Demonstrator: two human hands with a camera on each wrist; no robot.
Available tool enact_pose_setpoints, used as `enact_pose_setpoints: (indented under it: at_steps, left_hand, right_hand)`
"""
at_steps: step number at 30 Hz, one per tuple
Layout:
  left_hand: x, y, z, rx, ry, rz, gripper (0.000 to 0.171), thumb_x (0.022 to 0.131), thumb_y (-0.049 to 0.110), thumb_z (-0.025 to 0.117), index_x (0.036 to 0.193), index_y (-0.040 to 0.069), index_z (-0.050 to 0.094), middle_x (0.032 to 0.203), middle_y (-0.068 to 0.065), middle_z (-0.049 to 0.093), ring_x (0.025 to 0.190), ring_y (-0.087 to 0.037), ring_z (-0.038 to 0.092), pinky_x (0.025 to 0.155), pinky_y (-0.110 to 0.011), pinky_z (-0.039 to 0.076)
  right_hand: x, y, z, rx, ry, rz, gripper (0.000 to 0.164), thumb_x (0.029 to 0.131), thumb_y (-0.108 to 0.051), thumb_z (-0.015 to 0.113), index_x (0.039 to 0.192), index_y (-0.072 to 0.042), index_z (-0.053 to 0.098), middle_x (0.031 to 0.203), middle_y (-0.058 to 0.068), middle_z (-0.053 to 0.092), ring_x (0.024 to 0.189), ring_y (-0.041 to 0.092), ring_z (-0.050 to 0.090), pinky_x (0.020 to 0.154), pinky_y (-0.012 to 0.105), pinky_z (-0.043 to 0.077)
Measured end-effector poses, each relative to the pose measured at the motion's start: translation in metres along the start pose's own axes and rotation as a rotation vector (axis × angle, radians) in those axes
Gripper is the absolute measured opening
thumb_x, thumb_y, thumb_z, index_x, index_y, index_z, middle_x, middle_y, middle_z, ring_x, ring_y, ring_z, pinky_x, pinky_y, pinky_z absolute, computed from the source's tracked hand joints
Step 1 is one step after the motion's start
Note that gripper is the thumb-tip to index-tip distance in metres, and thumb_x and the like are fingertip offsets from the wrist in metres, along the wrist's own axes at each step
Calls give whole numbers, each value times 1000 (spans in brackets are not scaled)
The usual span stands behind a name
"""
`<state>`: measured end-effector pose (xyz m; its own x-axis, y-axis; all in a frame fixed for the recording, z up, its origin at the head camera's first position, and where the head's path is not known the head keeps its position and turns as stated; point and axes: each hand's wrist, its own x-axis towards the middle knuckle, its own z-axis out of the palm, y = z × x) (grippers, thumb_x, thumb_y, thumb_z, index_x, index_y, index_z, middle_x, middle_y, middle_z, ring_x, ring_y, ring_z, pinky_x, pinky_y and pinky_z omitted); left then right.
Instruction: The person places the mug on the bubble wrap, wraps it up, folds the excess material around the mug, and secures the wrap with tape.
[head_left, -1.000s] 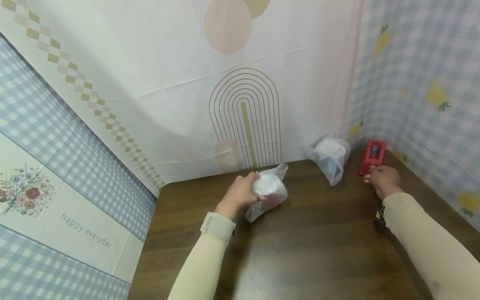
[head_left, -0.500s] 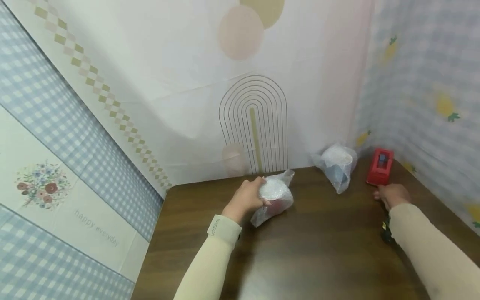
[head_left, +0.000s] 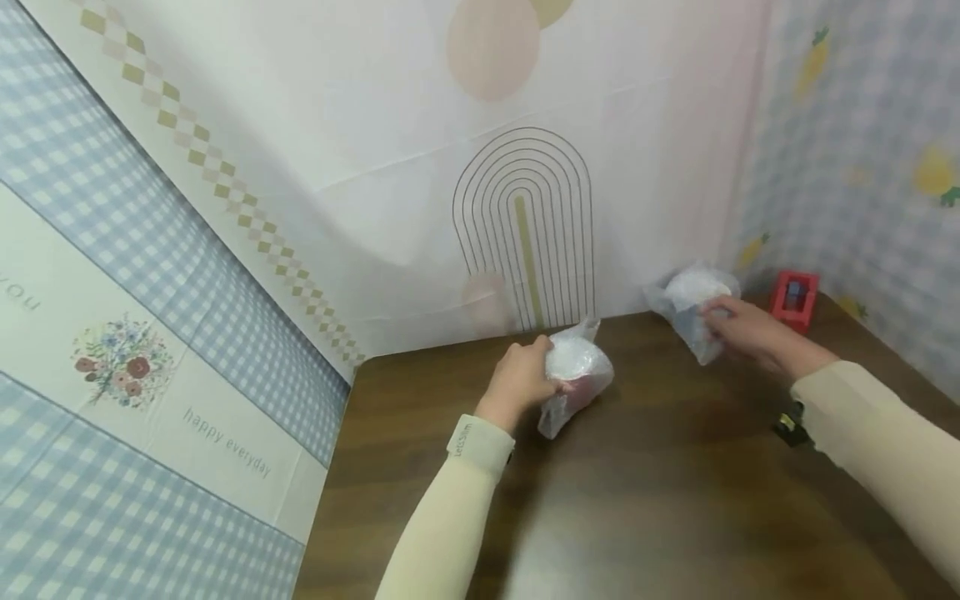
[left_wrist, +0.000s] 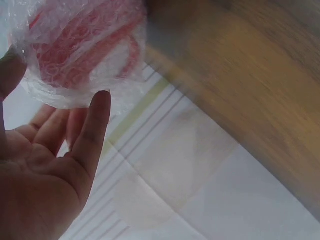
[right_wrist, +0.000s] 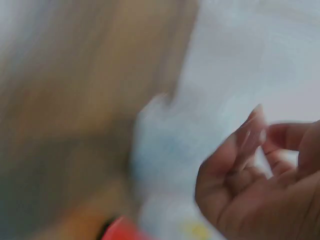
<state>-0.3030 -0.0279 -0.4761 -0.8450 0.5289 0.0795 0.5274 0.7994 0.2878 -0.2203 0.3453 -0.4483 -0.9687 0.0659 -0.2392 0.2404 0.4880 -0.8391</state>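
Note:
In the head view my left hand [head_left: 522, 379] grips a bubble-wrapped red mug [head_left: 579, 375] by its side, near the table's back. Through the wrap, the left wrist view shows its red wall [left_wrist: 85, 45], the thumb and fingers on either side. My right hand [head_left: 750, 329] is in front of a second wrapped item [head_left: 693, 292], bluish inside; whether it touches it I cannot tell. Its fingertips are pinched together, with a glossy clear strip like adhesive tape [right_wrist: 251, 139] seeming to show there, blurred. Right of that hand stands a red tape dispenser [head_left: 795, 300].
The brown wooden table [head_left: 637, 483] stretches toward me. A white patterned cloth [head_left: 375, 208] hangs behind it, a checked cloth [head_left: 862, 183] with pineapples on the right and another checked cloth [head_left: 225, 367] on the left.
My right hand drew back from the front of the tape dispenser, then moved left to the bluish wrapped item. My left hand keeps its grip on the wrapped mug. The head view shifted slightly.

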Motion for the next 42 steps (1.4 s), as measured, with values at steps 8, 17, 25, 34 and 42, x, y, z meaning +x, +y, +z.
enact_pose_setpoints:
  at_steps: [8,17,25,34,42]
  left_hand:
    - [-4,20,5,267,116,31,84,86,81,83,135,13,72,116,-3,85,95,-23,78,77,-40,68]
    - [5,16,-7,94,69,65,57,107,55,68,142,10,75,115,-7,83,99,-24,80,83,-40,68]
    - [21,0,-18,14,31,92,58,104,22,68,162,24,64,73,2,56,64,-16,52,58,-32,47]
    - [23,5,-24,92,7,62,57,104,17,68,160,30,67,120,-8,80,79,-18,57,65,-31,52]
    - [30,17,-26,137,-7,7,58,101,14,69,155,33,71,140,-5,79,103,-22,74,73,-38,65]
  right_hand:
    - [29,-98,100,-52,-93,-228,39,116,-6,55,152,8,51,119,25,80,73,2,59,63,20,50]
    - [57,-124,139,-111,-92,-4,44,112,-9,55,154,3,58,111,13,77,65,7,46,61,22,41]
    - [66,-127,143,-54,-76,59,43,112,-7,57,152,5,63,102,4,76,75,9,55,68,23,47]
    - [73,-129,146,-110,-100,86,39,112,-7,58,148,4,66,91,0,68,76,9,55,68,22,47]
    - [72,-132,142,-211,-121,42,19,110,-11,60,104,0,74,64,-7,53,59,6,44,56,20,39]
